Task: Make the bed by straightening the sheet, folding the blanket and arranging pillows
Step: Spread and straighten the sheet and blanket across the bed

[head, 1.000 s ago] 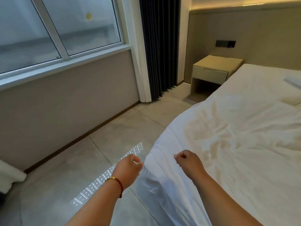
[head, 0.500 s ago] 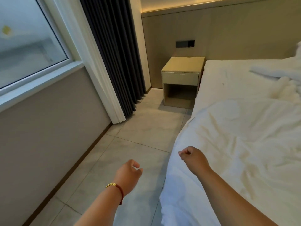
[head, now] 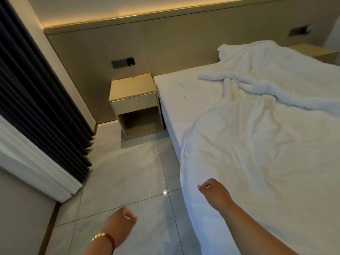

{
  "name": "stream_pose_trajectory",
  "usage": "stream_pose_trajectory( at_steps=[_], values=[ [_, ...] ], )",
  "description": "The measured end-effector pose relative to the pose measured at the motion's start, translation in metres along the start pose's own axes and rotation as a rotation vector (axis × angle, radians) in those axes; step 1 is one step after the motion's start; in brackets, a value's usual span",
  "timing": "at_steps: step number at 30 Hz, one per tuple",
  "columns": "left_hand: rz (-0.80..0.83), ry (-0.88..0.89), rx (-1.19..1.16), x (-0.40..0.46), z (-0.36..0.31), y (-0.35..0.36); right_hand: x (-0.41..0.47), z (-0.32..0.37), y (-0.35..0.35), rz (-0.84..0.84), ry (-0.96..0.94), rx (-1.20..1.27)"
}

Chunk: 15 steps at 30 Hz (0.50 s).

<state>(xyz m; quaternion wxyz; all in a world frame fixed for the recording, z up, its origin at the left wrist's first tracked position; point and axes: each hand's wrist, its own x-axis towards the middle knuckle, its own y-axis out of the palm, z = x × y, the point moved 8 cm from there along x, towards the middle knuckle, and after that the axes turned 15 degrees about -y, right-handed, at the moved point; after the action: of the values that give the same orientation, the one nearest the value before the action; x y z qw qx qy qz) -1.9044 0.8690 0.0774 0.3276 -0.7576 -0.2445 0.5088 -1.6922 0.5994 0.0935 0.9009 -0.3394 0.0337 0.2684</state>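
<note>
The blanket [head: 257,144] is plain white with faint cream shading, the sheet [head: 184,92] white at twelve o'clock of it. The nightstand [head: 133,94] is pale tan, the curtain [head: 36,100] dark navy, the floor tiles [head: 125,173] light grey, and the bracelet [head: 103,237] gold and red.

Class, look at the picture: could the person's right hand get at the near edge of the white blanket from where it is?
Probably yes. The right hand hangs, fingers curled and holding nothing, just above the blanket where it drapes over the bed's side. Nothing lies between them. The left hand is over the floor, out of the way.
</note>
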Motion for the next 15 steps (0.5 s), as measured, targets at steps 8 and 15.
stream_pose_trajectory(
  at_steps=[8,15],
  values=[
    [0.182,0.147,0.220,0.108,-0.117,0.010,0.062,-0.082,-0.026,-0.273,0.333,0.139],
    [0.185,0.264,0.236,0.211,-0.294,-0.033,0.215,-0.081,-0.030,-0.240,0.408,0.249]
  ],
)
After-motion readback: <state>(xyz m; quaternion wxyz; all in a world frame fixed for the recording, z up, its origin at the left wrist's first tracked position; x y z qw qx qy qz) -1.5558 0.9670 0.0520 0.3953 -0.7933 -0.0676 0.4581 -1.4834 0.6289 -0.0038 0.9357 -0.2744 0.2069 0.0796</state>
